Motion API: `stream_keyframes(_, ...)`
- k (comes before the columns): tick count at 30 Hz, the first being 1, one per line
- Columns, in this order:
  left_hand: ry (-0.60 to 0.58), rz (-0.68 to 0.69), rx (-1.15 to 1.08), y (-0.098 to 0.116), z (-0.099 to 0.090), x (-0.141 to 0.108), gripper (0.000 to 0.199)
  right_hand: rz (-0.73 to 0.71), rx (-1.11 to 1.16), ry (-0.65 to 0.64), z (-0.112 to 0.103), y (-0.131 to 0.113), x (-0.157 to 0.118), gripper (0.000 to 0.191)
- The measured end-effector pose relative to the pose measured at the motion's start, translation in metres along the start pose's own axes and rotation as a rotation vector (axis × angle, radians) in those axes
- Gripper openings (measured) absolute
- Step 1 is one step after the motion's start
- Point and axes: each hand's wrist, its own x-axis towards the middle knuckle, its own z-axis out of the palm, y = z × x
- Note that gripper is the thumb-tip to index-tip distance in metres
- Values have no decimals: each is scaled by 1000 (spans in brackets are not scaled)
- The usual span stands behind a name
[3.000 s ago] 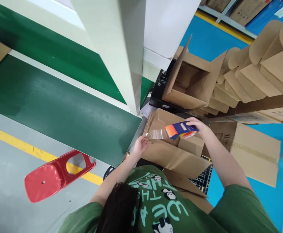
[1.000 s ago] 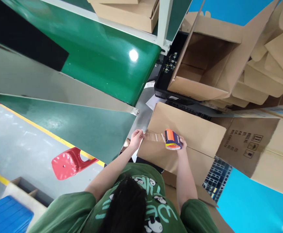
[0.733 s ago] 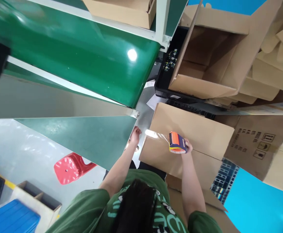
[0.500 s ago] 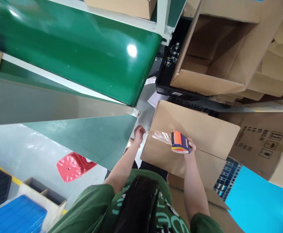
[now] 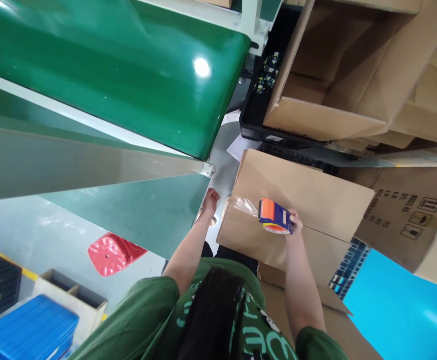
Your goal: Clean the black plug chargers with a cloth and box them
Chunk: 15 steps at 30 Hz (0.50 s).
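Tape dispenser (image 5: pixel 275 217) over the closed flaps of a carton (image 5: pixel 308 187), gripped by the right hand (image 5: pixel 296 221); clear tape (image 5: pixel 246 205) runs to the carton's left edge. Left hand (image 5: pixel 211 199): fingers curled closed, just beside that edge. Around: black tray (image 5: pixel 251 128) bearing 1 open box (image 5: pixel 319 120); green belt (image 5: pixel 128 75). Grey panel (image 5: pixel 90 165) blocks part of the green tabletop (image 5: pixel 146 210). Red stool (image 5: pixel 115 254) half hidden; open box cut off above; right fingertips mostly hidden.

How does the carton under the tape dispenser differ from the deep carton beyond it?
The lower carton is folded over on top; the deep carton gapes open. Clear tape stretches over the lower carton; none shows on the deep carton. Both are brown cardboard.
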Motion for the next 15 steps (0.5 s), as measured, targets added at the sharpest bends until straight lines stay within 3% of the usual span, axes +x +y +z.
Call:
stream_keyframes(8,-40,-68,44,-33,19,7,36,5,-13,18,-7,3,0,33)
stream_keyframes(15,-76,-95,107,-40,25,3,36,-12,0,20,-10,7,-1,32)
